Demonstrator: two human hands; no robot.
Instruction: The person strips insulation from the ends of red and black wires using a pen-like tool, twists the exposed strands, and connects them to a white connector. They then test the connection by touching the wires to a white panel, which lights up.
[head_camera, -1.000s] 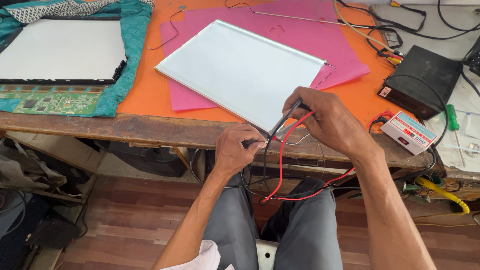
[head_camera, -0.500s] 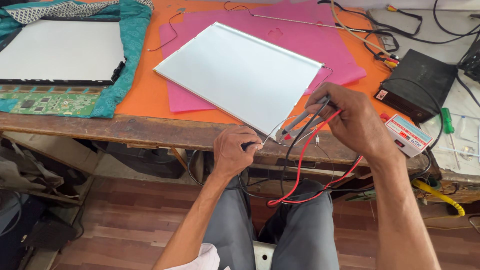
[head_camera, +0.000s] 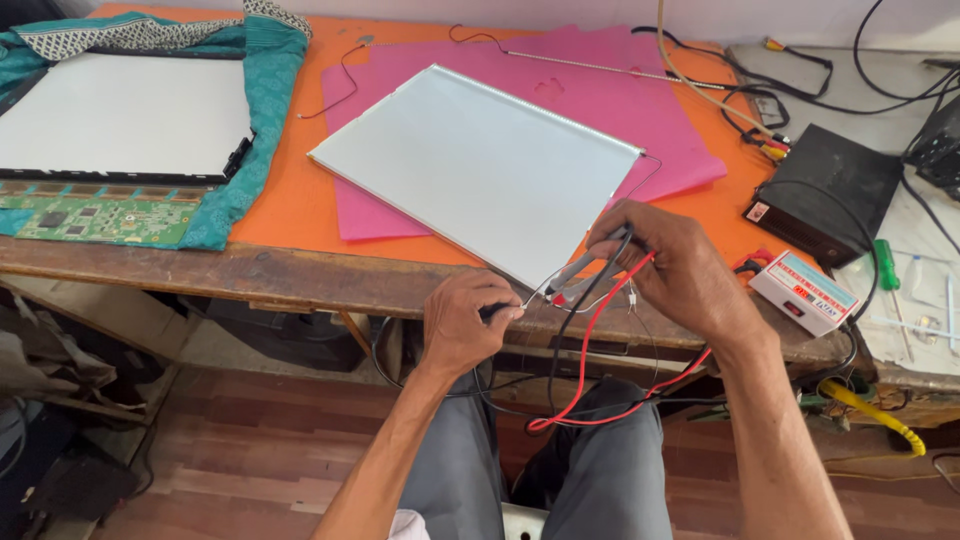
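Head view of a wooden workbench (head_camera: 300, 285) covered by an orange sheet (head_camera: 290, 205) and pink sheets (head_camera: 640, 110), seen from a seated position. A white rectangular panel (head_camera: 480, 165) lies flat on the pink sheets, its near corner pointing toward the bench edge. The right hand (head_camera: 670, 265) hovers at that near corner, fingers closed around two probes (head_camera: 585, 272), one grey-tipped and one red, held together and angled down to the left; a red lead (head_camera: 590, 345) and a black lead (head_camera: 575, 320) hang from them below the bench edge. The left hand (head_camera: 465, 320), just below the bench edge, pinches a thin wire end (head_camera: 520, 305) between thumb and fingers, close to the probe tips; whether tip and wire touch cannot be told. To the right sit a small white tester box (head_camera: 805, 292) and, behind it, a black box (head_camera: 825, 190) with cables. At far left, a second panel (head_camera: 115, 115) rests on teal cloth (head_camera: 260, 110) beside a green circuit board (head_camera: 85, 217)
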